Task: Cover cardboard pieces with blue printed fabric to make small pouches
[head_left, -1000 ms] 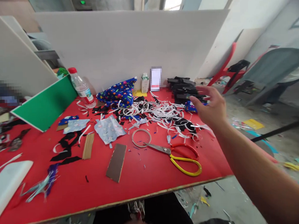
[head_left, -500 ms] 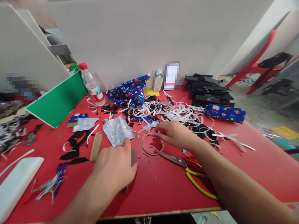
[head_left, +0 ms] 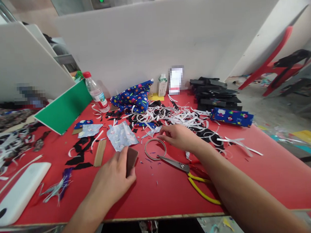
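My left hand [head_left: 113, 170] grips a small flat brown piece of cardboard [head_left: 132, 160] between thumb and fingers, just above the red table. A thin, narrow roll of tape [head_left: 146, 151] is at the thumb and fingertips of my right hand [head_left: 178, 137]. The thumb meets its upper right edge; the far fingertips are partly hidden. Scissors [head_left: 182, 166] with yellow handles lie under my right forearm, blades pointing at the ring. Beyond my left hand lies a light blue patterned fabric piece [head_left: 122, 136], with a tan cardboard strip [head_left: 100, 153] to its left.
White and black strips [head_left: 181, 117] are heaped mid-table. Behind them stand blue patterned fabric [head_left: 134, 97], a bottle [head_left: 97, 93], a carton [head_left: 162, 85] and a lit phone [head_left: 175, 81]. Black folded pieces [head_left: 213, 94] are stacked at right. A white device [head_left: 22, 192] lies front left.
My left hand has lifted and turned the brown cardboard piece from the table, its fingers now closed round it. The right hand has stayed by the tape roll. The view has shifted slightly.
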A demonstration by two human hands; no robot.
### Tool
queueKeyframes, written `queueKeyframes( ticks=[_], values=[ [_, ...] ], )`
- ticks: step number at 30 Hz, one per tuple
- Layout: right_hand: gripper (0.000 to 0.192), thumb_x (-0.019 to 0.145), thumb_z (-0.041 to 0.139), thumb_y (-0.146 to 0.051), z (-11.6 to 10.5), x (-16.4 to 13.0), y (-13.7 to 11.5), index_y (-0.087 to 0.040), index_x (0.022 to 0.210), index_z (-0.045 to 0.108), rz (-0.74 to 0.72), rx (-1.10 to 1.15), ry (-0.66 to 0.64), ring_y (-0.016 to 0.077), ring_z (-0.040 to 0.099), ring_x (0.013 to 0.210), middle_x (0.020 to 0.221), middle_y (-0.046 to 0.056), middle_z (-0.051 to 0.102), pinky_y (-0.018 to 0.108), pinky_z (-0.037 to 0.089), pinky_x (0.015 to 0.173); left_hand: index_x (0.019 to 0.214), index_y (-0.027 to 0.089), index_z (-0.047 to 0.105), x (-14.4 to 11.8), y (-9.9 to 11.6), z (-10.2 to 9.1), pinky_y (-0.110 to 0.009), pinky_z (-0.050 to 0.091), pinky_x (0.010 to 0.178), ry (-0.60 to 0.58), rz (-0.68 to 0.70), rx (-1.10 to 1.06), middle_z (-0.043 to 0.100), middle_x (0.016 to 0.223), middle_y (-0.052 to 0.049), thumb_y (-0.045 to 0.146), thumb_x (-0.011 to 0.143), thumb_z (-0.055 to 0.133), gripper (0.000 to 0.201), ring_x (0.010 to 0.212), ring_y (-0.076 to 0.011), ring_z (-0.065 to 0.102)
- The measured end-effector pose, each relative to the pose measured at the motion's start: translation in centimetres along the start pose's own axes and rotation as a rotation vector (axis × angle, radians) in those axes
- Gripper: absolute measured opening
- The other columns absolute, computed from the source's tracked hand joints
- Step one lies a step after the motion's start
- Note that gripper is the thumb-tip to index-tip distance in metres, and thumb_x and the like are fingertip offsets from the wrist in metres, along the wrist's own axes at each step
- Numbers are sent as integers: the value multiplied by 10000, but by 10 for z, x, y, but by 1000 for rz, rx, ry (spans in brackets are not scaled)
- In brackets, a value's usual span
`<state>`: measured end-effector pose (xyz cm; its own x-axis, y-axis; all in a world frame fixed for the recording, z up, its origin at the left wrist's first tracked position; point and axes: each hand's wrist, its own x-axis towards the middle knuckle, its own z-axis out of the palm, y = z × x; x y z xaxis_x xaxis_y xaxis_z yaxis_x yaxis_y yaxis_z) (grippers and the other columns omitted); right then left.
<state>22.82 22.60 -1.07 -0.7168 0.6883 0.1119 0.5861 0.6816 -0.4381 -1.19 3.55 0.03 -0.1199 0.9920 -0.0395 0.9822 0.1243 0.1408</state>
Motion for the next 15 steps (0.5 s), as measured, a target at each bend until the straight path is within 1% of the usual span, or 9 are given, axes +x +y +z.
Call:
queueKeyframes(
  ticks=[2, 5, 6, 7, 8, 9, 10, 12, 15],
  values=[
    [238, 1036, 596, -375, -2, 0, -9, -214, 1090, 762, -39, -29, 15, 202, 691, 752, 869, 52, 769, 318, 448, 660, 1485, 146, 500, -6, -9, -4, -403, 575, 745, 80, -90, -206, 715, 1137, -159, 372, 922, 542, 609, 877, -288, 726],
    [242, 1002, 670, -361, 7, 5, -41, -238, 1193, 755, -171, -62, -13, 262, 717, 1096, 1178, 79, 787, 372, 507, 917, 1431, 183, 527, -14, -25, -6, -333, 554, 653, 126, -225, -594, 642, 888, -31, 456, 919, 580, 583, 699, -199, 657],
    [321, 956, 739, -423, 13, 9, -55, -232, 1214, 755, -239, -80, -50, 294, 700, 1175, 1268, 88, 770, 410, 493, 1009, 1428, 182, 525, -15, -29, -5, -320, 551, 645, 142, -244, -707, 613, 864, -12, 481, 921, 588, 591, 685, -185, 640],
    [511, 921, 761, -541, 21, 14, -69, -193, 1293, 726, -342, -148, -86, 339, 668, 1257, 1392, 132, 717, 460, 470, 1081, 1433, 180, 519, -14, -33, -4, -313, 550, 646, 164, -259, -794, 598, 864, -4, 503, 924, 593, 607, 686, -177, 630],
    [707, 890, 746, -651, 30, 20, -84, -145, 1378, 677, -416, -201, -104, 372, 609, 1356, 1520, 186, 622, 488, 442, 1134, 1435, 176, 518, -12, -37, -3, -305, 539, 625, 190, -269, -853, 588, 855, 4, 528, 918, 603, 631, 662, -169, 609],
    [837, 886, 709, -709, 40, 26, -97, -92, 1445, 620, -453, -242, -126, 392, 530, 1447, 1592, 230, 538, 503, 400, 1185, 1437, 174, 522, -9, -39, -4, -300, 528, 613, 215, -276, -883, 586, 847, 8, 551, 911, 615, 653, 649, -165, 596],
    [900, 884, 684, -737, 49, 31, -108, -52, 1462, 596, -451, -272, -158, 400, 491, 1482, 1601, 260, 513, 504, 371, 1213, 1425, 174, 536, -4, -41, -5, -295, 518, 605, 246, -285, -888, 591, 835, 10, 565, 902, 627, 659, 647, -166, 590],
    [931, 894, 610, -784, 62, 36, -125, -27, 1436, 607, -398, -292, -218, 403, 564, 1407, 1535, 279, 572, 507, 403, 1186, 1406, 180, 563, 6, -44, -12, -293, 513, 606, 280, -290, -864, 597, 795, 15, 565, 891, 645, 648, 651, -178, 601],
    [933, 903, 529, -824, 66, 18, -137, -61, 1432, 615, -396, -226, -204, 388, 649, 1277, 1491, 252, 621, 503, 479, 1100, 1387, 193, 585, 17, -45, -23, -298, 516, 595, 288, -273, -832, 627, 787, 7, 557, 880, 656, 628, 643, -192, 622]
  ],
)
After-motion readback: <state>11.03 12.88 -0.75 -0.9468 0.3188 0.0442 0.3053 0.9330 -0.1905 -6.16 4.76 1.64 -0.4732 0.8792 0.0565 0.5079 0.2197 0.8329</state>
